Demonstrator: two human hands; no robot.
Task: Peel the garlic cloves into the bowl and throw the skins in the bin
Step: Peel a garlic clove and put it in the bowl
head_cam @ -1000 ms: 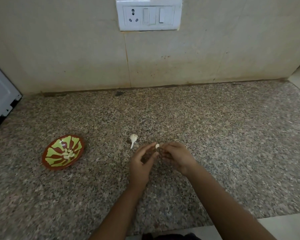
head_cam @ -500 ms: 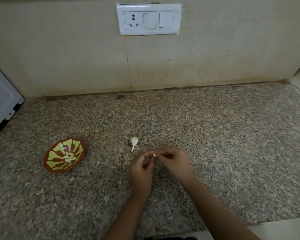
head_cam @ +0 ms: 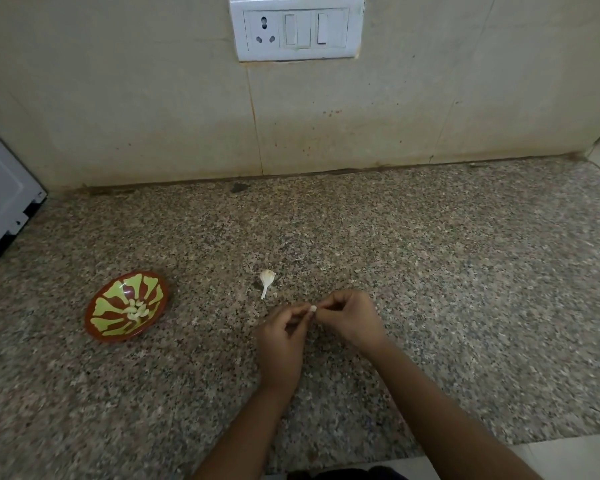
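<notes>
Left hand [head_cam: 281, 344], right hand [head_cam: 350, 320] pinch probable clove [head_cam: 312, 308] above granite counter [head_cam: 465, 271].

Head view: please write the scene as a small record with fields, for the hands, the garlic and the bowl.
surface: speckled stone countertop
left hand: pinches the garlic clove
right hand: pinches the garlic clove from the other side
garlic clove: small, white, between the two hands
bowl: red and green, to the left of the hands
peeled cloves: lie in the bowl
garlic piece: white, with a stalk, on the countertop just beyond the hands
bin: not in view
</notes>
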